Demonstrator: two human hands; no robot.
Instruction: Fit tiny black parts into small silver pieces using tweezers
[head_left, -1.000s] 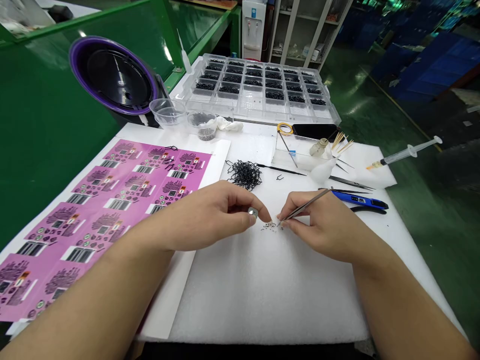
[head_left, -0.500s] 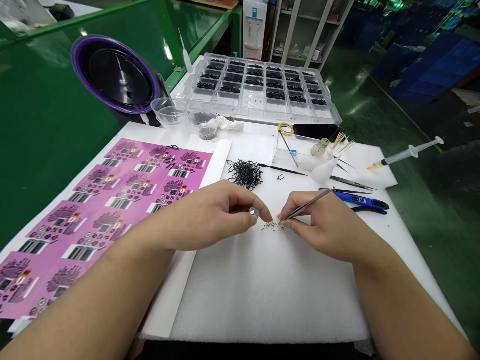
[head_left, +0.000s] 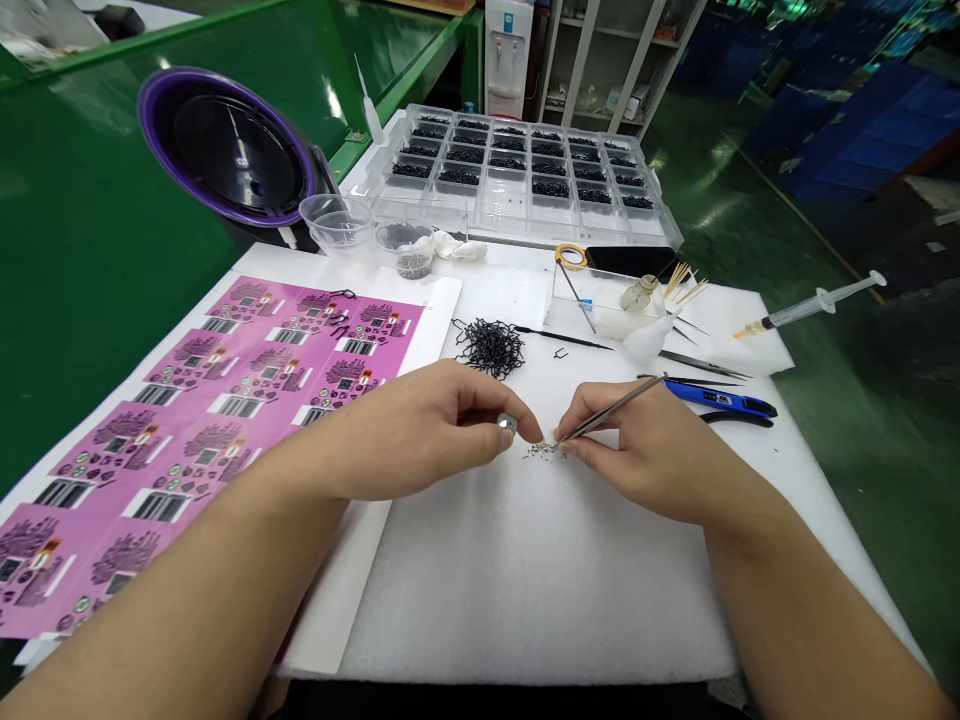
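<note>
My right hand (head_left: 637, 450) grips a pair of metal tweezers (head_left: 616, 408) like a pen. Their tips reach down into a scatter of tiny metallic parts (head_left: 540, 452) on the white foam surface. From the other side, my left hand (head_left: 427, 430) pinches a small grey piece (head_left: 508, 423) by the thumb, its exact kind too small to tell. The index finger of that hand stretches toward the tiny parts, at their edge. A heap of bent black wire pieces (head_left: 491, 348) lies behind my left hand, with one loose black piece (head_left: 560, 354) to its right.
Pink printed sheets (head_left: 247, 400) cover the left side. Behind stand clear cups (head_left: 337, 230) and a divided plastic tray (head_left: 502, 205) of black pieces. To the right lie blue-handled pliers (head_left: 720, 398), a squeeze bottle (head_left: 646, 342), a syringe (head_left: 814, 305) and a phone (head_left: 630, 262).
The tweezer tips have shifted slightly left among the tiny parts. My left hand holds nearly the same pose.
</note>
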